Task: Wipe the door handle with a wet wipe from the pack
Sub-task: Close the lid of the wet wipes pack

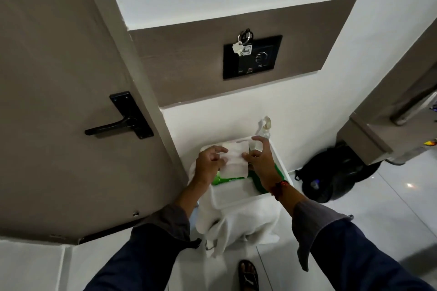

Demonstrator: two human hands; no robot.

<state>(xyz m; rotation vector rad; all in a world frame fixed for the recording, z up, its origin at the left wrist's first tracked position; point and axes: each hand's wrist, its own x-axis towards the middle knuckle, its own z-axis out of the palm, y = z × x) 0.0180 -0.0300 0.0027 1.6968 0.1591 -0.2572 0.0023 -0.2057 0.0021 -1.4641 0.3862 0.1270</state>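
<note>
A white wet wipe (pixel 234 160) is stretched between my two hands above a white tray. My left hand (pixel 209 164) pinches its left edge and my right hand (pixel 259 155) pinches its right edge with the other fingers spread. Under the wipe lies the green wipe pack (pixel 221 180), mostly hidden by my hands. The black lever door handle (pixel 111 126) sits on its black plate on the brown door (pixel 59 78) to the left, well apart from both hands.
The white tray (pixel 236 198) rests on a stand draped with a white cloth (pixel 236 227). A clear spray bottle (pixel 264 129) stands at the tray's back. A black bag (pixel 335 172) lies on the floor at right. A key hangs on a black wall panel (pixel 253 56).
</note>
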